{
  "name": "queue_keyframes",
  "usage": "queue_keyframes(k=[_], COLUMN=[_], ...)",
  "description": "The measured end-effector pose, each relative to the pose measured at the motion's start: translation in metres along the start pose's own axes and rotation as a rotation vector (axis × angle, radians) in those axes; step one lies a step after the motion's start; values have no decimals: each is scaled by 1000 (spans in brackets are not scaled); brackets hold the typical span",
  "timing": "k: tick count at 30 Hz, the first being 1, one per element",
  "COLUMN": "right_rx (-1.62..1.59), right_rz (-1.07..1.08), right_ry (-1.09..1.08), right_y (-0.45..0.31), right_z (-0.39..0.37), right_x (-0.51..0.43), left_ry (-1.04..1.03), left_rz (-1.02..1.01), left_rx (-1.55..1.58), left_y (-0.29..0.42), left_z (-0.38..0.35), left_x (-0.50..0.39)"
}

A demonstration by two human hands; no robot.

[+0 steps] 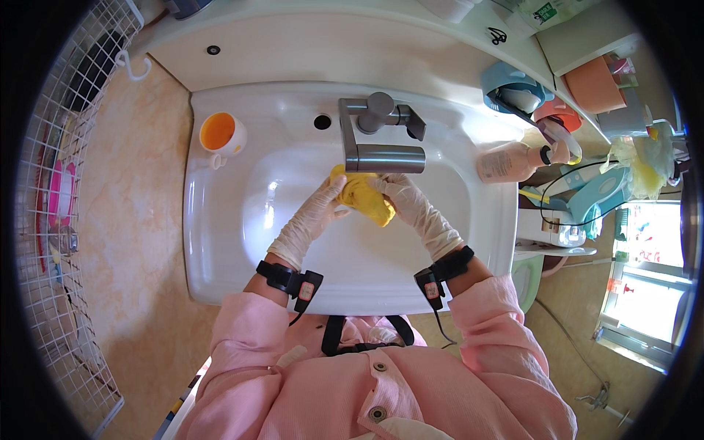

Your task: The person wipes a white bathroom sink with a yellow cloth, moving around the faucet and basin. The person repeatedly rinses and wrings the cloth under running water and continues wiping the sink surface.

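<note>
A bunched yellow cloth (366,201) is held between my two gloved hands, over the basin of a white ceramic sink (352,269). My left hand (319,212), in a thin whitish glove, grips the cloth's left end, thumb on top. On the other side, my right hand (410,203) in a matching glove pinches its upper right part, and a fold hangs down between the hands. Directly above the cloth is the grey metal faucet (390,158), whose spout hides the cloth's top edge. I cannot tell whether water is running.
A white mug (225,135) with an orange inside stands on the sink's left rim. At the right rim is a pump bottle (509,162). A white wire rack (66,181) hangs on the left wall. Blue and orange holders (517,91) line the right back.
</note>
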State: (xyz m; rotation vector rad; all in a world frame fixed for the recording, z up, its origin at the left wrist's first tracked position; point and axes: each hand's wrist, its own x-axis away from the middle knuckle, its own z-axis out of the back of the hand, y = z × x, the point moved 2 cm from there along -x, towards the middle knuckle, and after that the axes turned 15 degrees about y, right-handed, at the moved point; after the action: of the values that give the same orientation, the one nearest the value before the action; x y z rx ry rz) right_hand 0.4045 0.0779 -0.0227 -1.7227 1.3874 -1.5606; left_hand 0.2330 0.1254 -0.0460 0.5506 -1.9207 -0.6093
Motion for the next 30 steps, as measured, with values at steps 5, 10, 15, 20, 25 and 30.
queue_keyframes(k=[5, 10, 15, 20, 25, 30], right_rx=[8, -272, -475, 4, 573, 305], right_rz=[-34, -58, -222, -480, -189, -335], right_ry=[24, -37, -205, -336, -649, -310], right_y=[7, 1, -1, 31, 92, 71], right_z=[-1, 16, 5, -27, -40, 4], right_x=[-4, -15, -29, -3, 40, 7], left_ry=[88, 133, 200, 330, 358, 453], left_rz=[-39, -107, -133, -158, -175, -172], left_rx=[93, 255, 285, 279, 230, 110], left_y=[-5, 3, 16, 12, -2, -10], left_z=[-4, 33, 78, 113, 129, 137], left_x=[-9, -2, 16, 33, 47, 58])
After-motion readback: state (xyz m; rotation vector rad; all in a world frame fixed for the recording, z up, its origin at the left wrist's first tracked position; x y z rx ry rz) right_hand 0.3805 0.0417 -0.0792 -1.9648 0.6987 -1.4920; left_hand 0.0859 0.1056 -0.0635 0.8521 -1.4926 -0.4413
